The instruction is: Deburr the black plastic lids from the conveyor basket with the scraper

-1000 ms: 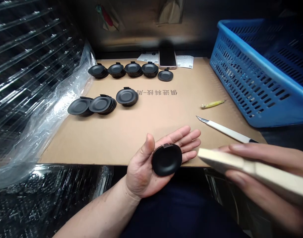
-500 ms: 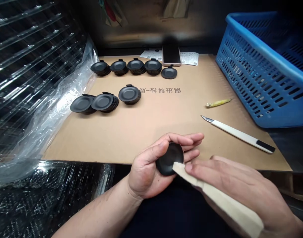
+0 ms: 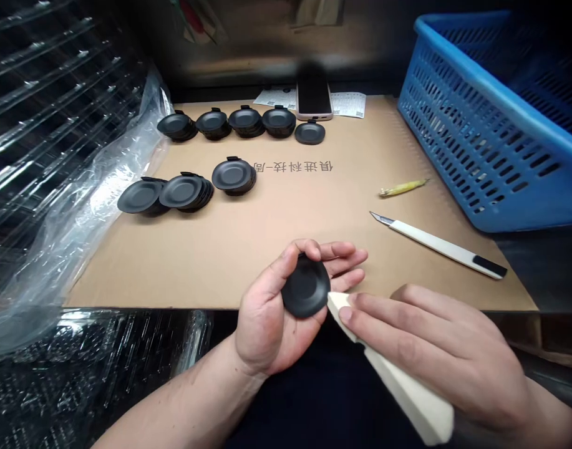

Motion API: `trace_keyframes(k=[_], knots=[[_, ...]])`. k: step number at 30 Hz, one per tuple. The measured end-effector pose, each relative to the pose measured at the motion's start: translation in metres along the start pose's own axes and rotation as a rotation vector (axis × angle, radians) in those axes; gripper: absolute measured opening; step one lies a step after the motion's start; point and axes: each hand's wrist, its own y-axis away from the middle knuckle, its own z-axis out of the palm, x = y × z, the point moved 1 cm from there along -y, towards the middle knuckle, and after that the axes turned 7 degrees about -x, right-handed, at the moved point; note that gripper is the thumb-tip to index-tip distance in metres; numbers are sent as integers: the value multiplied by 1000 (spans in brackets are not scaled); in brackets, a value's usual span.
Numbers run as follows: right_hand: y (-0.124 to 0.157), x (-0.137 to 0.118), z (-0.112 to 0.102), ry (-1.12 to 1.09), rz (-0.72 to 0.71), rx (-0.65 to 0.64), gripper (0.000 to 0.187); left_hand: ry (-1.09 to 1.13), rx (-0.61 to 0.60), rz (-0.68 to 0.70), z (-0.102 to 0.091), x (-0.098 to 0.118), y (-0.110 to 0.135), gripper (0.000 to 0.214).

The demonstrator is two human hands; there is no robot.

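My left hand (image 3: pixel 262 318) cradles a round matte black plastic lid (image 3: pixel 305 287) with its fingers curled around the rim. My right hand (image 3: pixel 430 349) grips a cream sanding block (image 3: pixel 398 380), and the block's tip (image 3: pixel 337 304) sits just beside the lid's lower right edge. Stacks of similar black lids (image 3: pixel 187 192) stand on the cardboard sheet (image 3: pixel 220 268) beyond my hands. The lid's underside is hidden against my left palm.
A blue plastic basket (image 3: pixel 482 125) stands at the right. A utility knife (image 3: pixel 440 244) and a yellow tool (image 3: pixel 402 188) lie on the cardboard. A phone (image 3: pixel 314 93) and papers sit at the back. Clear plastic trays (image 3: pixel 47 112) and wrap (image 3: pixel 89 212) fill the left.
The lid has turned in my left hand, its face now tilted up toward me. The sanding block has swung down and its tip has come to the lid's edge.
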Motion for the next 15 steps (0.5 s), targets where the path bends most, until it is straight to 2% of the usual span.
trace_keyframes(k=[5, 11, 13, 15], knots=[[-5, -6, 7, -99, -22, 23, 40, -14, 3, -16, 1, -3, -1, 34], [-39, -20, 10, -109, -89, 138, 19, -23, 23, -19, 0, -7, -2, 32], [-42, -19, 10, -146, -118, 105, 20, -17, 11, -20, -1, -6, -1, 34], [-33, -13, 8, -178, -107, 43, 27, -20, -43, -26, -3, -5, 1, 34]])
